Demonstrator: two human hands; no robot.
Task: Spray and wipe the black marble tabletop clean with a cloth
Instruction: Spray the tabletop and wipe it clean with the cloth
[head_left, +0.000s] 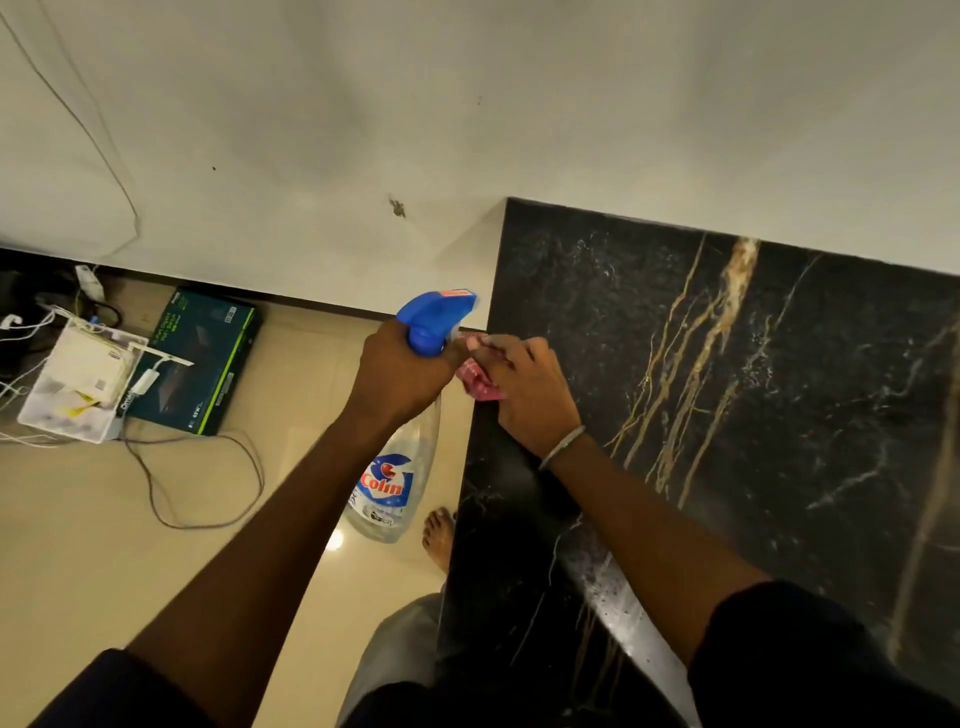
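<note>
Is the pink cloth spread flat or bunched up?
Bunched up: the right hand grips the pink cloth as a wad at the tabletop edge.

Your surface lies right, against the wall. The bottle is left of its edge, above the floor; the cloth, at that edge. Far left lie box and tray.

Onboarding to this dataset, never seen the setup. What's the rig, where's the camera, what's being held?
No machine here: a person works with bare hands. The single picture comes from a head-worn camera looking down along both arms. The left hand grips a spray bottle by its blue trigger head, over the floor. The right hand holds a pink cloth at the edge of the black marble tabletop. On the floor at left: a dark box, a white tray, cables.
</note>
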